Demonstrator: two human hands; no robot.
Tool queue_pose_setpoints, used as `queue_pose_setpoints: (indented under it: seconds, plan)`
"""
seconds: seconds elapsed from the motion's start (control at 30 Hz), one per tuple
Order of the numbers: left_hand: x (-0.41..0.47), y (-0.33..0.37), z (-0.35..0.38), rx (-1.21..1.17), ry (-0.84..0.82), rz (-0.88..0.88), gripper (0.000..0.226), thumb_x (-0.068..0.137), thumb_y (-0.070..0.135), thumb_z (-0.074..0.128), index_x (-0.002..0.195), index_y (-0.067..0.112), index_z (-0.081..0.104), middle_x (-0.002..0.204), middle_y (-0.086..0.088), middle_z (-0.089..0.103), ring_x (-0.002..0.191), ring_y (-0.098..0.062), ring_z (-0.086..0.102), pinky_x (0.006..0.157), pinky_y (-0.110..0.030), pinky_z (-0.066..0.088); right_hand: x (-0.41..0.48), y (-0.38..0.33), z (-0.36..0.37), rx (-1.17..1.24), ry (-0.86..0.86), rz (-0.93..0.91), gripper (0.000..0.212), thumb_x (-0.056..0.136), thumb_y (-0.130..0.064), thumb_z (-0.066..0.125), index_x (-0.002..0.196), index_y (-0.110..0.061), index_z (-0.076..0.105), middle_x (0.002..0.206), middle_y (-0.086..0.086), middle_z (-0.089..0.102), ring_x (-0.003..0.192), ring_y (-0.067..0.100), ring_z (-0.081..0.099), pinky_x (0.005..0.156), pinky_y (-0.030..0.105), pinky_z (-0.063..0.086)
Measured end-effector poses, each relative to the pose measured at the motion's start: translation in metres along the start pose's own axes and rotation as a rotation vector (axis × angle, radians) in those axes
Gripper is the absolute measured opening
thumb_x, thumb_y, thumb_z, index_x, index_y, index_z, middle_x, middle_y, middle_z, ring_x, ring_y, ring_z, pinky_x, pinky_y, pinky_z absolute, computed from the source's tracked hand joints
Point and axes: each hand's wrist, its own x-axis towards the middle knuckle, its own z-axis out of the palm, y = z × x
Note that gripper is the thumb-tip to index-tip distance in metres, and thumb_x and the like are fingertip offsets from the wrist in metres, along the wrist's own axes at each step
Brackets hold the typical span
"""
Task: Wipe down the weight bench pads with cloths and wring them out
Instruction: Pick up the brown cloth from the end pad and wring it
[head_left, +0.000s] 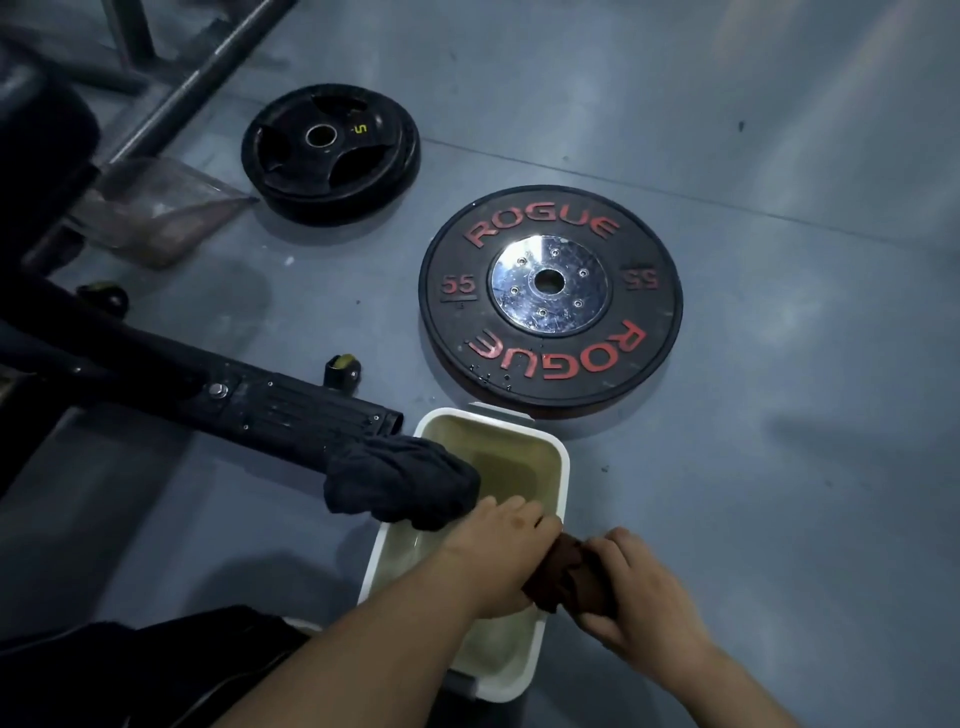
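Note:
A twisted brown cloth is held over the right rim of a white tub of murky water on the floor. My left hand grips its left end and my right hand grips its right end. A dark grey cloth lies bunched on the tub's left rim and against the foot of the black bench frame. A black bench pad shows at the left edge, mostly out of view.
A black 55 lb Rogue plate lies flat on the grey floor just beyond the tub. A stack of smaller black plates sits farther back. A clear plastic bag lies by the bench, and a barbell runs diagonally at top left.

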Motion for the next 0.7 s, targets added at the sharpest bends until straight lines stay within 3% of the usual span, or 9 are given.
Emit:
queue_pose_setpoints:
  seconds: [0.13, 0.27, 0.37, 0.53, 0.7]
  plan:
    - [0.003, 0.000, 0.003, -0.061, -0.056, -0.079, 0.051, 0.083, 0.032, 0.068, 0.123, 0.013, 0.042, 0.122, -0.011, 0.049, 0.110, -0.030, 0.049, 0.089, -0.042, 0.039, 0.005, -0.001, -0.001, 0.004, -0.017, 0.034, 0.058, 0.060, -0.057, 0.063, 0.109, -0.032, 0.045, 0.095, -0.010, 0.053, 0.079, 0.012, 0.057, 0.054, 0.012, 0.029]
    - [0.003, -0.003, 0.004, -0.062, -0.041, -0.063, 0.054, 0.083, 0.037, 0.069, 0.123, 0.014, 0.042, 0.122, -0.009, 0.049, 0.110, -0.029, 0.048, 0.089, -0.043, 0.039, 0.006, 0.001, -0.001, 0.027, -0.016, 0.044, 0.057, 0.059, -0.055, 0.065, 0.108, -0.031, 0.048, 0.096, -0.011, 0.054, 0.081, 0.012, 0.057, 0.060, 0.018, 0.035]
    - [0.001, -0.003, 0.010, -0.071, -0.080, -0.111, 0.057, 0.085, 0.043, 0.068, 0.126, 0.014, 0.040, 0.126, -0.009, 0.049, 0.115, -0.029, 0.048, 0.091, -0.045, 0.038, 0.008, 0.000, -0.002, 0.063, -0.024, 0.043, 0.056, 0.063, -0.054, 0.064, 0.112, -0.029, 0.050, 0.099, -0.011, 0.049, 0.086, 0.010, 0.051, 0.060, 0.012, 0.031]
    - [0.000, -0.008, 0.007, 0.040, -0.028, -0.051, 0.042, 0.094, 0.031, 0.055, 0.128, 0.012, 0.038, 0.126, -0.010, 0.050, 0.111, -0.028, 0.048, 0.088, -0.041, 0.038, 0.011, -0.003, -0.005, 0.116, 0.067, 0.018, 0.051, 0.060, -0.052, 0.067, 0.102, -0.033, 0.046, 0.089, -0.011, 0.050, 0.075, 0.011, 0.052, 0.058, 0.018, 0.034]
    - [-0.002, -0.008, 0.012, -0.008, -0.098, -0.109, 0.059, 0.087, 0.042, 0.065, 0.131, 0.012, 0.037, 0.130, -0.009, 0.047, 0.116, -0.028, 0.047, 0.093, -0.043, 0.039, 0.013, -0.003, -0.001, 0.111, 0.055, -0.009, 0.054, 0.062, -0.052, 0.067, 0.107, -0.027, 0.052, 0.091, -0.012, 0.047, 0.076, 0.010, 0.049, 0.061, 0.018, 0.035]
